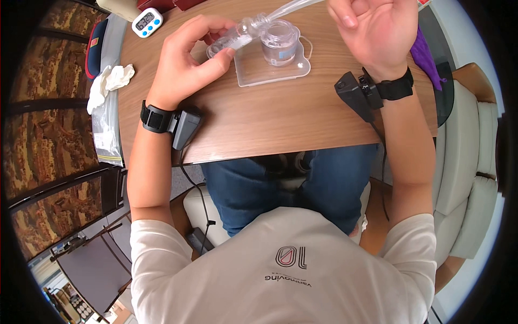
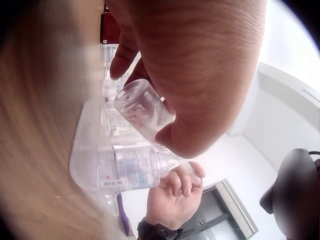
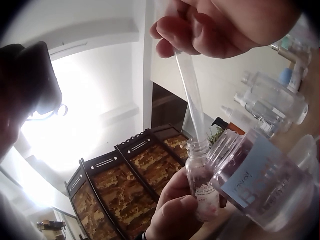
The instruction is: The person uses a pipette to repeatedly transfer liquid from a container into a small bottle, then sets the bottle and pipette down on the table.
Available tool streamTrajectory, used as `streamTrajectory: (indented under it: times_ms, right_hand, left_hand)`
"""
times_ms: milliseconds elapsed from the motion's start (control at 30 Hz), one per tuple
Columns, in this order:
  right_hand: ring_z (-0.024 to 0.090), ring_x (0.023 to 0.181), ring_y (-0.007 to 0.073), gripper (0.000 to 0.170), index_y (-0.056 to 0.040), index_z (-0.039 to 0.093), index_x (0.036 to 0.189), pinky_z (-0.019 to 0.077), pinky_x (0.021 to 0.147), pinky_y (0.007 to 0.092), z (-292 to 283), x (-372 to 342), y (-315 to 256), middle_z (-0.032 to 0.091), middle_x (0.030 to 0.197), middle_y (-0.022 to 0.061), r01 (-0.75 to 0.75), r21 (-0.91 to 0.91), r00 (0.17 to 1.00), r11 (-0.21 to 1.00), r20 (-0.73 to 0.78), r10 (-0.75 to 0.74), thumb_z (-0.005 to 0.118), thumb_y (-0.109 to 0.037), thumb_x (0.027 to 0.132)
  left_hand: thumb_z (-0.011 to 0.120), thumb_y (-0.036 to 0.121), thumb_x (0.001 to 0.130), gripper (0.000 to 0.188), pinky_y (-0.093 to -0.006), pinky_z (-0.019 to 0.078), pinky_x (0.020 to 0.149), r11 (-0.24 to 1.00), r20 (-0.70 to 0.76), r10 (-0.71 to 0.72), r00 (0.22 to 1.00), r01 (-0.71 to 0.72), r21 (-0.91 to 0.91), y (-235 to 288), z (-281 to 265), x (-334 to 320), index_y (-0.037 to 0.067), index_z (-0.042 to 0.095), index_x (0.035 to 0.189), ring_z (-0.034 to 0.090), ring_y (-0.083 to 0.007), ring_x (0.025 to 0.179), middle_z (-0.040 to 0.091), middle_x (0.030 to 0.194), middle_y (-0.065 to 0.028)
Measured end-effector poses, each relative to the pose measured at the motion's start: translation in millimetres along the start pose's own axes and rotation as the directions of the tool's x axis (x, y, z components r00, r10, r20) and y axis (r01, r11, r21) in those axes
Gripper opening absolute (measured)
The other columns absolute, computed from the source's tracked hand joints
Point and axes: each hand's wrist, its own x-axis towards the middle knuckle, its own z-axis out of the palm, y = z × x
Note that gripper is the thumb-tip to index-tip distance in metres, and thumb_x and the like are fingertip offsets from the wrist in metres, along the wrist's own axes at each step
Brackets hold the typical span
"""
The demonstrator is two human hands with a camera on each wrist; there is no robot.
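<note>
My left hand point(image 1: 186, 67) grips a small clear bottle point(image 3: 202, 182) with a printed label, tilted so its neck leans to the right. A translucent plastic tube point(image 3: 189, 92) runs from the fingers of my right hand point(image 1: 377, 32) down into the bottle's mouth. In the right wrist view those fingers curl round the tube's upper end. Right beside the bottle's neck, an uncapped wide-mouthed clear jar point(image 1: 280, 51) with a blue label point(image 3: 257, 172) stands upright. It holds some clear liquid and sits on a shallow clear plastic tray point(image 1: 253, 78).
A white digital timer point(image 1: 147, 22) lies at the table's far left. Crumpled white material point(image 1: 110, 81), a dark case point(image 1: 96, 48) and a zip bag point(image 1: 107, 132) line the left edge. Purple cloth point(image 1: 427, 59) hangs at the right. Several clear bottles point(image 3: 270, 102) stand beyond the jar.
</note>
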Motion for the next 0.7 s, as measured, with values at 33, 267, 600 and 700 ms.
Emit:
streamTrajectory:
  times_ms: [33, 267, 600, 700]
  right_hand:
    - [0.046, 0.049, 0.0191, 0.060, -0.0057, 0.060, 0.082, 0.0378, 0.045, 0.0272, -1, 0, 0, 0.068, 0.084, 0.0183, 0.002, -0.009, 1.000, 1.000, 0.005, -0.001, 0.026, -0.048, 0.107]
    - [0.046, 0.045, 0.0173, 0.058, -0.0068, 0.061, 0.083, 0.0368, 0.041, 0.0261, 4, -2, -8, 0.067, 0.082, 0.0161, 0.066, -0.058, 0.998, 0.996, -0.007, -0.066, 0.028, -0.047, 0.107]
    - [0.043, 0.044, 0.0135, 0.069, -0.0028, 0.064, 0.088, 0.0318, 0.039, 0.0230, 7, -4, 3, 0.069, 0.083, 0.0171, 0.198, -0.159, 0.967, 0.967, 0.194, -0.166, 0.023, -0.054, 0.110]
    - [0.042, 0.046, 0.0102, 0.069, 0.0008, 0.064, 0.096, 0.0332, 0.042, 0.0214, 13, -13, 16, 0.070, 0.086, 0.0170, 0.170, -0.362, 0.977, 0.916, 0.183, -0.109, 0.023, -0.053, 0.111]
  left_hand:
    - [0.076, 0.012, 0.079, 0.036, -0.0315, 0.0516, 0.082, 1.000, -0.004, -0.003, 1.000, 0.003, 0.000, 0, 0, 0, 0.001, 0.071, 0.112, 0.061, -0.0171, 0.086, 0.070, 0.097, -0.0063]
    - [0.074, 0.011, 0.079, 0.036, -0.0309, 0.0511, 0.081, 1.000, -0.007, 0.000, 1.000, 0.000, -0.005, 1, 0, 1, 0.001, 0.070, 0.114, 0.059, -0.0159, 0.086, 0.070, 0.097, -0.0056]
    - [0.060, 0.003, 0.091, 0.049, -0.0345, 0.0516, 0.095, 0.936, -0.101, -0.164, 0.981, 0.122, -0.329, -9, -4, -7, -0.001, 0.046, 0.137, 0.063, -0.0183, 0.110, 0.065, 0.123, -0.0123]
    - [0.058, 0.001, 0.092, 0.052, -0.0376, 0.0535, 0.099, 0.947, -0.188, -0.139, 0.972, 0.075, -0.311, -15, -2, -5, -0.003, 0.047, 0.142, 0.064, -0.0225, 0.117, 0.064, 0.131, -0.0160]
